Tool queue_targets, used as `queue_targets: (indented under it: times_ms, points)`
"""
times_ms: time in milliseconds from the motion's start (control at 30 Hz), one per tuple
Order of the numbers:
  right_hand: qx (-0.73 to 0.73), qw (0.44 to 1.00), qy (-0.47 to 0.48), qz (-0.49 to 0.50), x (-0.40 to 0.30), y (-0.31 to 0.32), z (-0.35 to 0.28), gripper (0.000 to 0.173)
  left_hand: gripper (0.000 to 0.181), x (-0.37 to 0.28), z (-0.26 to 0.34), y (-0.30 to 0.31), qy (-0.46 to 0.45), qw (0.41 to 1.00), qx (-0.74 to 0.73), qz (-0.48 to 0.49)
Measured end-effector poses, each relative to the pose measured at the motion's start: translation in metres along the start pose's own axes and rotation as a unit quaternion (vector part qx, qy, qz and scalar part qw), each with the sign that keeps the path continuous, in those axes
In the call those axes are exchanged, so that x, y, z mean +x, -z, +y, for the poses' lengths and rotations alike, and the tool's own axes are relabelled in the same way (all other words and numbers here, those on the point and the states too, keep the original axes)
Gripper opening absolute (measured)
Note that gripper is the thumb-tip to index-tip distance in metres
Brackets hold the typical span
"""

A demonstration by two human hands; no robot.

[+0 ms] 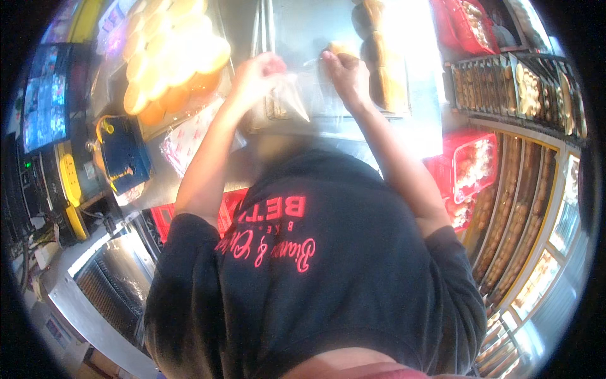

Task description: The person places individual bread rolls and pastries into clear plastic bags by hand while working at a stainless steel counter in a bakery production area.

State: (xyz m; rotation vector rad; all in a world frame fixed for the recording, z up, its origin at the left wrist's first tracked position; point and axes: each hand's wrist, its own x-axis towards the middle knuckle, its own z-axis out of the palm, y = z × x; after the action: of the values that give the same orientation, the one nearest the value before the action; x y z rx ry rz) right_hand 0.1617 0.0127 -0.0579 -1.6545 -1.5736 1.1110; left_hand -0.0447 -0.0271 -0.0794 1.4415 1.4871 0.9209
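Note:
My left hand pinches a clear plastic bag, and a pointed corner of it hangs down over the metal work table. My right hand has its fingers curled together, with a shiny strip of the clear plastic at the thumb tip. Just beyond those fingers shows a browned piece of bread; whether they touch it is unclear. A row of browned bread loaves lies right of this hand. On the left, many pale golden buns sit close together, partly washed out by glare.
Printed plastic packaging and a dark blue device with yellow parts lie at the left. Red crates of wrapped goods stand at the right, before bread racks. A screen and yellow power strip are far left.

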Motion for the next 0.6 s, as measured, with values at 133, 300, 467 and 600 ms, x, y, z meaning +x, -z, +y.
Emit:
queue_targets:
  times_ms: [133,300,467,600]
  points:
    - [0.108,0.988,-0.103,0.041,0.003,0.006,0.017,0.048,0.010,-0.009,-0.049,0.024,0.075,0.992,-0.010,0.098]
    - [0.247,0.957,-0.106,0.110,0.010,0.041,0.040,0.047,0.022,-0.050,-0.037,0.049,0.131,0.854,0.490,0.117]
    - [0.355,0.926,-0.074,0.104,0.007,0.046,0.022,0.040,0.041,-0.044,0.000,0.013,-0.021,0.915,0.341,0.213]
    - [0.388,0.918,-0.034,0.072,-0.001,0.037,0.000,0.041,0.041,-0.011,0.028,-0.042,0.107,0.901,-0.420,0.023]
